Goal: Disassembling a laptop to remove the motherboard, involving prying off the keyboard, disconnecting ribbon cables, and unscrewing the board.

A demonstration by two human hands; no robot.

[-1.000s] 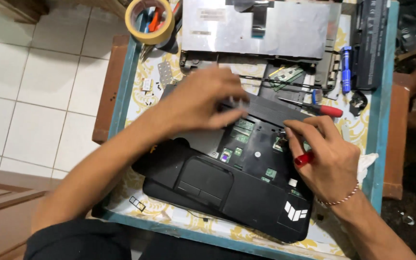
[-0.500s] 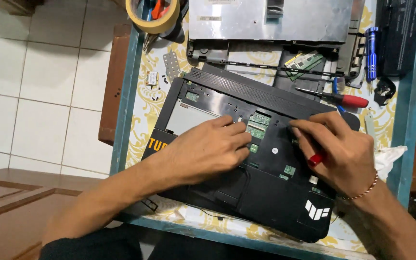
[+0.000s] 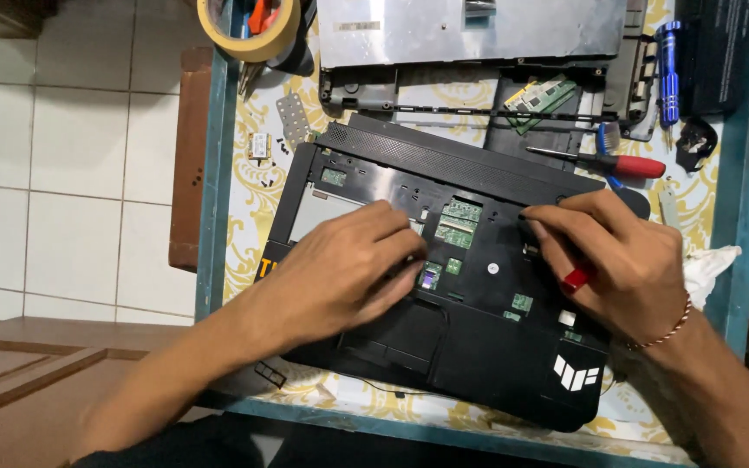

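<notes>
My left hand [image 3: 348, 273] lies flat on the black laptop shell [image 3: 444, 286], palm down over the middle of the palm-rest half, fingers together and stretched toward the green circuit patches [image 3: 459, 221] showing through the open keyboard bay. It grips nothing; it presses on the plastic. A second ago this same hand was higher up, over the strip along the shell's far edge, and the shell lay at a steeper slant on the table; half a second ago the hand had dropped lower. Now the shell sits squarer to me and fills the middle of the patterned tabletop [image 3: 257, 186], so I judge I have turned it and am pinning it in its new place.

My right hand [image 3: 621, 260] is curled at the shell's right side, fingers bunched and clamped round a small red-handled tool [image 3: 577, 277] whose red end peeks out under my knuckles. Its tip is hidden beneath my fingers, so I cannot tell what it touches. That hand has hardly shifted against the shell across the three moments; it rides with it.

Beyond the shell lie a red-handled screwdriver [image 3: 617, 163], a blue screwdriver [image 3: 669, 74], a grey metal panel [image 3: 470, 30] and a roll of tape [image 3: 253, 26] at the far left corner, with a white rag [image 3: 708, 264] just beside my right wrist
</notes>
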